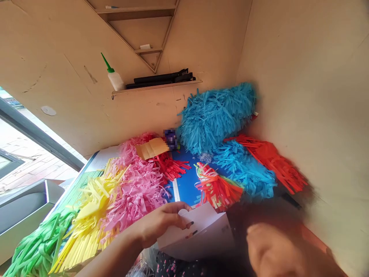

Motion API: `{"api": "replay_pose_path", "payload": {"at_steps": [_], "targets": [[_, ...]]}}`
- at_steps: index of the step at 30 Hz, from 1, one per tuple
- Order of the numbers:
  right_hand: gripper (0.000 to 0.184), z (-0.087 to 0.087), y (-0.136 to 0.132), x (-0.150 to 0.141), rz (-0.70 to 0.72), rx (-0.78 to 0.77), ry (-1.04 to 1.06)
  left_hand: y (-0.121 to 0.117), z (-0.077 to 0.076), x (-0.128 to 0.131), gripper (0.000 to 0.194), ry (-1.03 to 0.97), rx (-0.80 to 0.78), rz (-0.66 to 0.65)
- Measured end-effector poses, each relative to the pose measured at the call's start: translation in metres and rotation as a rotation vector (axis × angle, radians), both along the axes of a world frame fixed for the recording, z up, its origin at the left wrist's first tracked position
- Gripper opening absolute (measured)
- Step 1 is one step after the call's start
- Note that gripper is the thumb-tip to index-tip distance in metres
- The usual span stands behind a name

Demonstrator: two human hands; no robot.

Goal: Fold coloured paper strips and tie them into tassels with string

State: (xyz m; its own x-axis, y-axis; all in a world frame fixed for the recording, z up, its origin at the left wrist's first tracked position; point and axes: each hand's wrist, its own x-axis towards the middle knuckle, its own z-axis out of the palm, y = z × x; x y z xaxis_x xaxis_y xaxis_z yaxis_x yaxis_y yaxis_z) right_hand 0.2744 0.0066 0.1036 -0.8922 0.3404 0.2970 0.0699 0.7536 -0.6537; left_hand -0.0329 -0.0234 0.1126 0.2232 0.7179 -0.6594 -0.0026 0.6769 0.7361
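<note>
Grasping the white box (215, 234) by its open edge: left hand (161, 225), fingers bent over the rim. Box sits low at the near side, above dark floral cloth (173, 265), mouth facing up. Right hand (272, 248) at lower right, apart from the box, motion-blurred; cannot tell whether it is clenched or released.

Near left, side by side: green strips (37, 242), then yellow strips (92, 215), then pink fringe (141, 192).

Just beyond the box, on the blue counter (186, 186): a multicoloured tassel (216, 188), mostly red-orange, its loose ends spread toward the right. Right of it, a small blue bundle (250, 169); beside that, near the wall, a red-orange bundle (271, 159).

Farther back: red fringe (173, 165) next to the pink, a tan paper (152, 149) on top, white bits (205, 157) in a small heap, a large blue bundle (220, 115) at the corner.

On the wall (213, 50): shelf (161, 87) bearing a green-tipped bottle (116, 80), tilted in view, and black items (161, 78).
</note>
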Motion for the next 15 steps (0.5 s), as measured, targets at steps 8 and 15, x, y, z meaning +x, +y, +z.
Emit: {"api": "replay_pose_path", "payload": {"at_steps": [8,15], "targets": [[0.021,-0.062,-0.002,-0.016,-0.653,0.084,0.117,-0.004,0.010,-0.004,0.038,0.009,0.041,0.001],[0.110,-0.104,-0.024,-0.088,-0.584,-0.317,0.234,-0.035,0.032,0.003,0.061,0.006,0.000,0.232]]}}
